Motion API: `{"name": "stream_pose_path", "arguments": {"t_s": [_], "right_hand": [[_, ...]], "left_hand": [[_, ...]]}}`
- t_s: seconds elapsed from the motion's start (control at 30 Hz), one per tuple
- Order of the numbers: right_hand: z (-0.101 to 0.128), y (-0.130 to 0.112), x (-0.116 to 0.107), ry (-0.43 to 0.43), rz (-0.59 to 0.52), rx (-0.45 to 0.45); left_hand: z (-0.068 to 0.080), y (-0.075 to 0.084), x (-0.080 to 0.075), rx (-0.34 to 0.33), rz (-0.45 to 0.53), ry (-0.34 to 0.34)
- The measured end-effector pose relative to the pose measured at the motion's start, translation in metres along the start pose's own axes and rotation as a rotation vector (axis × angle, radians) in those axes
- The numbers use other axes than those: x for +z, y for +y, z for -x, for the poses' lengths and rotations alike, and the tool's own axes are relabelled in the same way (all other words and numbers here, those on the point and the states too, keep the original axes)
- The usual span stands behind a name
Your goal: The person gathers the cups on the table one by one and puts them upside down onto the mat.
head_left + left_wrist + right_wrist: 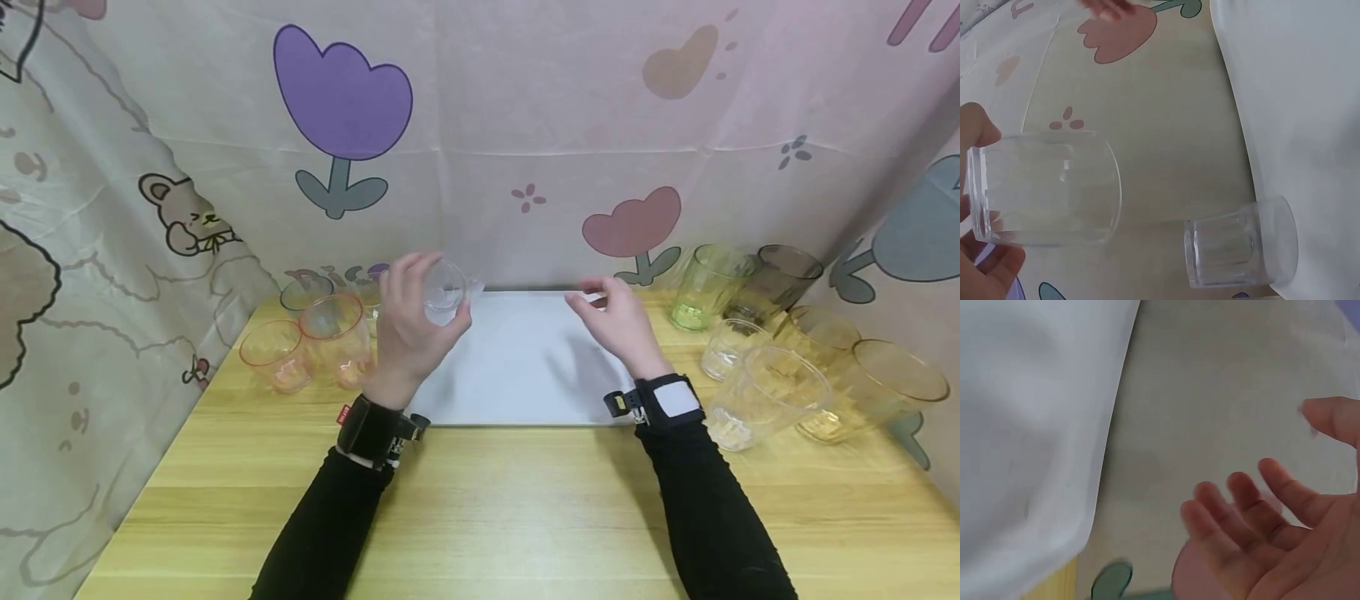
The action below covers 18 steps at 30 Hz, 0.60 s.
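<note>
My left hand grips a clear glass around its thick base, with fingers and thumb at the bottom end. The glass is turned over, its mouth towards the white board. A smaller clear glass appears lower in the left wrist view, also mouth down, its rim at the board's side; my left hand mostly hides it from the head camera. Over the right part of the board, my right hand is raised with nothing in it. Its fingers are spread and slightly bent, the thumb apart.
On the left of the wooden table stand orange glasses and a grey one. To the right are a green glass, a dark grey glass, clear glasses and yellow glasses. A patterned cloth hangs behind.
</note>
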State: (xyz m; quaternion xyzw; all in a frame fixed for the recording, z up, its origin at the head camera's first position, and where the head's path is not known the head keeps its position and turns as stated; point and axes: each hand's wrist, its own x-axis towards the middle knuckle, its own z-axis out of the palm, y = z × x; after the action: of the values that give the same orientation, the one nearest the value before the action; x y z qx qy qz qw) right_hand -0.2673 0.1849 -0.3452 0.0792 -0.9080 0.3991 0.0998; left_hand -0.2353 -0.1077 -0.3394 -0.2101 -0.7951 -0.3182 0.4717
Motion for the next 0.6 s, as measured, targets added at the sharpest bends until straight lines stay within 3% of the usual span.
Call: {"name": "stream_pose_path", "arguments": {"t_s": [0.2, 0.4, 0.6], "right_hand": [[0.0, 0.018, -0.017, -0.051, 0.159, 0.07], [-0.003, 0.035, -0.02, -0.122, 0.252, 0.101], [-0.002, 0.047, -0.017, -0.135, 0.344, 0.108]], "left_hand": [[-0.001, -0.004, -0.003, -0.077, -0.043, 0.0], [0.001, -0.006, -0.003, -0.16, -0.094, -0.017], [0.003, -0.003, -0.002, -0.285, -0.124, -0.105]]}}
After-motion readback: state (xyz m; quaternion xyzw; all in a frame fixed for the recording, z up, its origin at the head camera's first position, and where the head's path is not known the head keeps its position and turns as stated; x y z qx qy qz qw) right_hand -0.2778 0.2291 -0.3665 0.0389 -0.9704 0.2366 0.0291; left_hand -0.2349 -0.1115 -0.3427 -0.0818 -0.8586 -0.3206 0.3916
